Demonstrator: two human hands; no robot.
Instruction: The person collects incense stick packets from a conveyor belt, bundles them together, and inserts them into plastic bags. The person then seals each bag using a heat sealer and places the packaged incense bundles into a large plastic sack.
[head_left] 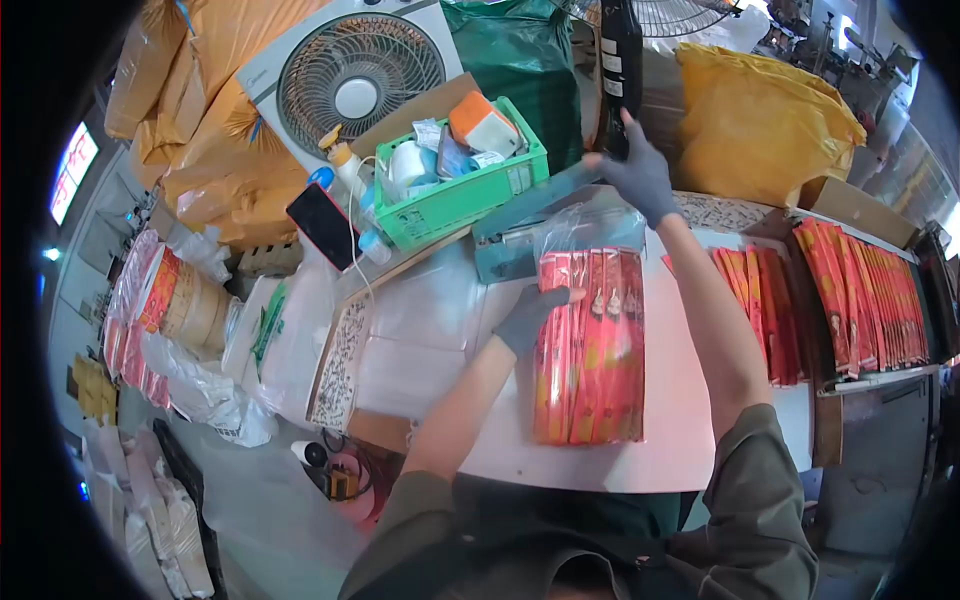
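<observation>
A clear plastic bag of red packets [590, 370] lies upright on the white table, its loose top reaching a blue-green bar-shaped device [505, 255] that resembles a bag sealer. My left hand [530, 318], in a grey glove with bare fingertips, grips the bag's upper left edge, thumb on top. Beyond the bag, my right hand [643, 180], gloved alike, is raised at the right end of the device's long upper bar [545, 200]. Its thumb and index finger are stretched apart; whether the thumb touches the bar I cannot tell.
Red packets [860, 295] fill a tray at the right, with more [765, 310] beside it. A green crate [460, 190] of small items, a phone [327, 226] and a box fan [355, 95] stand at the back left. A dark bottle-like object [620, 60] rises behind my right hand.
</observation>
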